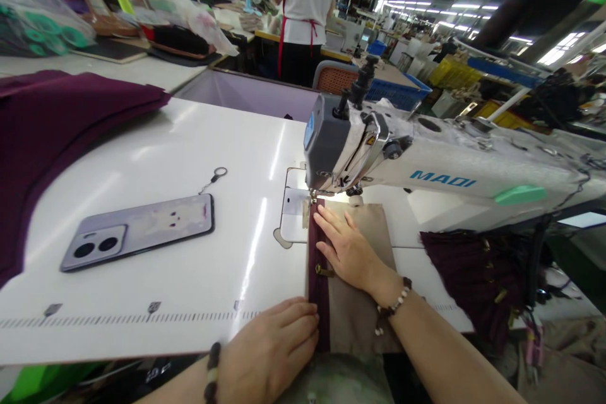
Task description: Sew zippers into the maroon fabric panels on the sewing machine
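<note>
A dark maroon zipper tape (319,303) with a brass-coloured zipper pull (324,271) lies along the left edge of a beige fabric piece (353,322). Its far end is beneath the presser foot (314,198) of a white sewing machine (440,167). My right hand (350,246) rests palm down on fabric and tape, fingers spread, its fingertips close to the foot. Nearer to me, my left hand (279,347) lies beside the tape with outstretched fingers side by side, tips touching its left edge. The left thumb is hidden.
A phone (146,227) with a ring strap lies left on the white table (199,293). Maroon fabric (71,113) is stacked beyond it. More maroon zippers (478,284) are bunched at right, near pink-handled snips (534,347). A person (305,6) stands behind the machine.
</note>
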`<state>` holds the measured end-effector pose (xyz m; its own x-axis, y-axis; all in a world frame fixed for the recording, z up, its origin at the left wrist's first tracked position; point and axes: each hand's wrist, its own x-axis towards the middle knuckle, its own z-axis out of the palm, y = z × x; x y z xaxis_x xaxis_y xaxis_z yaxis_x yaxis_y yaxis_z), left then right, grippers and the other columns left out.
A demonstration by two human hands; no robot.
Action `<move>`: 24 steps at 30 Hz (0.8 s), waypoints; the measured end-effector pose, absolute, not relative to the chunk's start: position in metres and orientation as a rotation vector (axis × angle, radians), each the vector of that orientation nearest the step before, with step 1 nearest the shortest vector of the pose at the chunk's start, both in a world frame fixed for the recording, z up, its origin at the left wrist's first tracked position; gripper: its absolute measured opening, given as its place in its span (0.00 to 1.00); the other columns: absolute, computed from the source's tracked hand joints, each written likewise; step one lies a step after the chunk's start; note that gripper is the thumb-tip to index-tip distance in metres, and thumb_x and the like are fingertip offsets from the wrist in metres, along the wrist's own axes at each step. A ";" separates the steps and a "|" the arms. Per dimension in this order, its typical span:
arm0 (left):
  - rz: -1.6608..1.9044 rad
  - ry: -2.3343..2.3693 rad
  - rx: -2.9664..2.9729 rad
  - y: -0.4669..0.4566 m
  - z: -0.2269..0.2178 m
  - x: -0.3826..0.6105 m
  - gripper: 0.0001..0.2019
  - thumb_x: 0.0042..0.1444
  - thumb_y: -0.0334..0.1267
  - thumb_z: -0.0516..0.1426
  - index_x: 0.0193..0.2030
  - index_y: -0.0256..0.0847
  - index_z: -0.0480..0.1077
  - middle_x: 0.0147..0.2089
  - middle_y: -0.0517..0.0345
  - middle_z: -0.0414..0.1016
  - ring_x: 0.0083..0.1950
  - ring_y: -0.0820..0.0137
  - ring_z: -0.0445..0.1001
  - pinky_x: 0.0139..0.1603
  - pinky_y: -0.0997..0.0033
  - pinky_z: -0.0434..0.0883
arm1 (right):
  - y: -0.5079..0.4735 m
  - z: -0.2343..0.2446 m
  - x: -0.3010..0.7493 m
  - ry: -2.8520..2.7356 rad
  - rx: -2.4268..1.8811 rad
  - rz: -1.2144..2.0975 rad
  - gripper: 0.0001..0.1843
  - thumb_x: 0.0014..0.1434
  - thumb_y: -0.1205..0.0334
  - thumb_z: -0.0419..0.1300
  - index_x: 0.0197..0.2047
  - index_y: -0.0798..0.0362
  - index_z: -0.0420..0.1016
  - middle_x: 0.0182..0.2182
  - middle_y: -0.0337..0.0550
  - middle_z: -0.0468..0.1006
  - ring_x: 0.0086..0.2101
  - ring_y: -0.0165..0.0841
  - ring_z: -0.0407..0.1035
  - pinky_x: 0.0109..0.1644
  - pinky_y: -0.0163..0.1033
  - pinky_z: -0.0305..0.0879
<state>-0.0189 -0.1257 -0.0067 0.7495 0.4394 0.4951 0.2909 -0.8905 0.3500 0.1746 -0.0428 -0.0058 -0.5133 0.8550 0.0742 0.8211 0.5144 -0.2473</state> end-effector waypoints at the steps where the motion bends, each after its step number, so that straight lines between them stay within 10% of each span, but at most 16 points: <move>1: 0.857 0.573 2.703 -0.126 -0.007 -0.019 0.19 0.64 0.29 0.37 0.40 0.31 0.69 0.41 0.50 0.74 0.48 0.68 0.69 0.58 0.68 0.63 | -0.043 -0.006 0.175 -2.570 -1.436 0.265 0.26 0.62 0.60 0.46 0.62 0.56 0.53 0.62 0.47 0.51 0.62 0.37 0.45 0.63 0.55 0.42; 24: 0.825 0.654 2.735 -0.128 -0.002 -0.020 0.13 0.63 0.29 0.44 0.34 0.35 0.68 0.26 0.59 0.64 0.29 0.71 0.61 0.31 0.70 0.62 | -0.042 -0.007 0.179 -2.536 -1.383 0.309 0.26 0.62 0.60 0.47 0.62 0.56 0.53 0.62 0.49 0.51 0.62 0.37 0.44 0.63 0.53 0.41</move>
